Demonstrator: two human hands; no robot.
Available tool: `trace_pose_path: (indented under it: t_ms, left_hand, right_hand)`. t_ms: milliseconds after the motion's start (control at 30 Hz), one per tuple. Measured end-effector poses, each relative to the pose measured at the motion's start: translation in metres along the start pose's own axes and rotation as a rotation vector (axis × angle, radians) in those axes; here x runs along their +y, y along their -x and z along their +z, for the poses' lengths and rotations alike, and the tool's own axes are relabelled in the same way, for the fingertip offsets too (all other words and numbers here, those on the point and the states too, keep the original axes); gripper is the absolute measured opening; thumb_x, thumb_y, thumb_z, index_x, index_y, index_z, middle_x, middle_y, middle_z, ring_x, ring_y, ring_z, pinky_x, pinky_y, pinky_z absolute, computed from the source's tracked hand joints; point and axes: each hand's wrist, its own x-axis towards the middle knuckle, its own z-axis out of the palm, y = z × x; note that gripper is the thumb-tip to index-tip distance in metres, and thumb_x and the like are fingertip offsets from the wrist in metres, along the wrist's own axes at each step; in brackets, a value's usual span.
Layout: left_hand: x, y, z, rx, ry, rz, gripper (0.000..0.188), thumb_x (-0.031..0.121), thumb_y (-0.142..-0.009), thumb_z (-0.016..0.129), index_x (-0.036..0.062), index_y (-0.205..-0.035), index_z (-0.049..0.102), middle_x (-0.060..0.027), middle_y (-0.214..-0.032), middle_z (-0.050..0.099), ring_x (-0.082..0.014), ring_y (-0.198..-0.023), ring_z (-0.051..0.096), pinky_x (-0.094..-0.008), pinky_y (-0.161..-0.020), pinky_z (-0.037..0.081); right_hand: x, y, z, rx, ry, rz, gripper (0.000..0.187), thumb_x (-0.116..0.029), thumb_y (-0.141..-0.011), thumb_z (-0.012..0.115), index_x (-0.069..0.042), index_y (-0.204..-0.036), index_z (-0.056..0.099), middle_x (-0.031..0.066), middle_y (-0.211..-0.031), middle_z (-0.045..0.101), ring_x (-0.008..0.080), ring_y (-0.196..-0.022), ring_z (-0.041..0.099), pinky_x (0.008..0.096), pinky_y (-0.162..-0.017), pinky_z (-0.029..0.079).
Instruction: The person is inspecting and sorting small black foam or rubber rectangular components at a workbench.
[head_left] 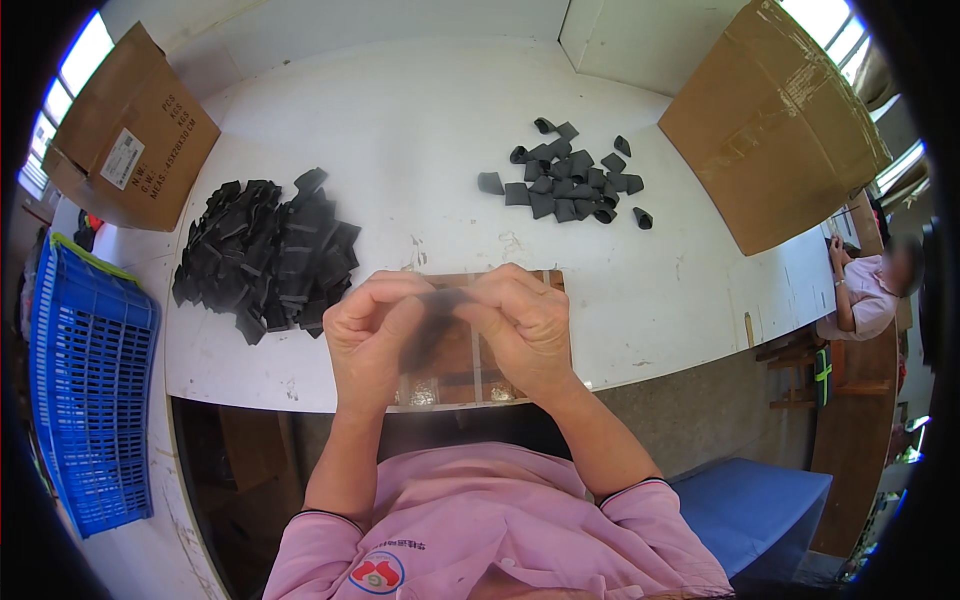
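Both my hands are raised close together over the near edge of the white table. Between them hangs a small black fabric piece (436, 318), blurred by motion. My left hand (372, 325) pinches one side of it with thumb and fingers. Its upper right side is pinched by my right hand (522, 318). Below the hands lies a brown board (520, 370) with pale strips across it. To the left spreads a heap of flat black fabric pieces (270, 250). Farther off on the right lie several small dark, tube-like fabric pieces (570, 180), some showing open ends.
Cardboard boxes stand at the far left (130, 130) and far right (775, 120) of the white table (430, 130). A blue plastic basket (95, 390) is at the left. Beyond the right side sits another person (865, 290). A blue bin-like object (755, 510) stands at lower right.
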Motion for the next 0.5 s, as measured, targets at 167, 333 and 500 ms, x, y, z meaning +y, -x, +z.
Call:
trace_pose_path:
  t_ms: [167, 333, 500]
  left_hand:
    - [0.014, -0.005, 0.016, 0.043, -0.322, 0.148, 0.014, -0.006, -0.071, 0.058, -0.0005, -0.083, 0.061, -0.0058, -0.075, 0.059, -0.0125, -0.072, 0.053, -0.0235, -0.069, 0.042]
    - [0.006, -0.015, 0.006, -0.135, -0.55, 0.301, 0.011, -0.005, -0.068, 0.06, 0.0, -0.079, 0.061, -0.0058, -0.072, 0.058, -0.0148, -0.069, 0.053, -0.0243, -0.063, 0.042]
    - [-0.005, -0.02, -0.003, -0.16, -0.412, 0.204, 0.008, -0.002, -0.073, 0.059, 0.0, -0.081, 0.06, -0.0048, -0.076, 0.057, -0.0125, -0.07, 0.052, -0.0226, -0.064, 0.04]
  right_hand:
    - [-0.001, 0.002, 0.002, -0.004, 0.071, -0.019, 0.01, -0.004, -0.07, 0.066, -0.001, -0.078, 0.061, 0.0068, -0.066, 0.054, 0.0176, -0.057, 0.052, 0.0267, -0.05, 0.041]
    - [0.001, -0.001, 0.001, -0.007, 0.161, -0.093, 0.009, -0.005, -0.069, 0.066, -0.002, -0.075, 0.06, 0.0069, -0.064, 0.051, 0.0198, -0.055, 0.05, 0.0291, -0.049, 0.04]
    - [-0.008, -0.013, -0.006, -0.07, 0.267, -0.091, 0.01, -0.006, -0.068, 0.066, -0.003, -0.071, 0.058, 0.0074, -0.063, 0.05, 0.0209, -0.054, 0.048, 0.0305, -0.048, 0.039]
